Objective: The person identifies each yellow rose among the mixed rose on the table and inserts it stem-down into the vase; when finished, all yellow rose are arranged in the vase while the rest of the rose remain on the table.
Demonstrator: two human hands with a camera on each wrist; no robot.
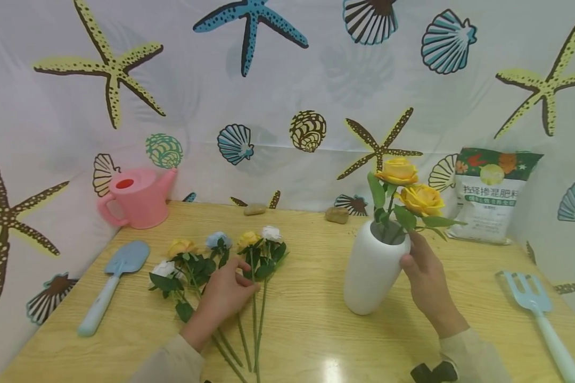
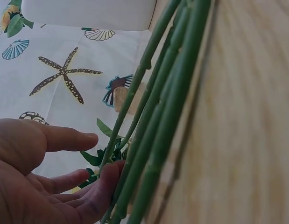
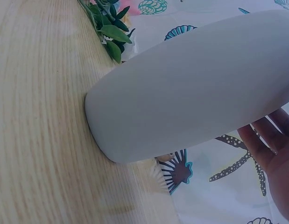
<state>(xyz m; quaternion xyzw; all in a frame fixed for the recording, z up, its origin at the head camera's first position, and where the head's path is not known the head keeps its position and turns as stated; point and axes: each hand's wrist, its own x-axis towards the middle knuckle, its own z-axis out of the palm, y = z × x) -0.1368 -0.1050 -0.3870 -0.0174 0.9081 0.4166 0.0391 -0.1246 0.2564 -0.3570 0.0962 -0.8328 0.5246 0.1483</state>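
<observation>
A tall white vase (image 1: 376,271) stands on the table with two yellow roses (image 1: 419,199) in it. My right hand (image 1: 426,276) grips the vase near its rim, thumb at the front and fingers behind. The right wrist view shows these fingers (image 3: 265,140) against the vase's side. My left hand (image 1: 227,290) is among the loose flowers, its fingertips touching green stems (image 2: 156,135), thumb apart from them. Around it lie white roses (image 1: 271,233), a blue flower (image 1: 218,240) and yellow roses (image 1: 181,247), their stems towards me.
At the left are a pink watering can (image 1: 141,205) and a blue trowel (image 1: 120,271). A fertilizer bag (image 1: 490,205) stands at the back right, with a hand fork (image 1: 539,314) nearer me. Two stones (image 1: 337,215) lie by the patterned cloth backdrop (image 1: 287,96).
</observation>
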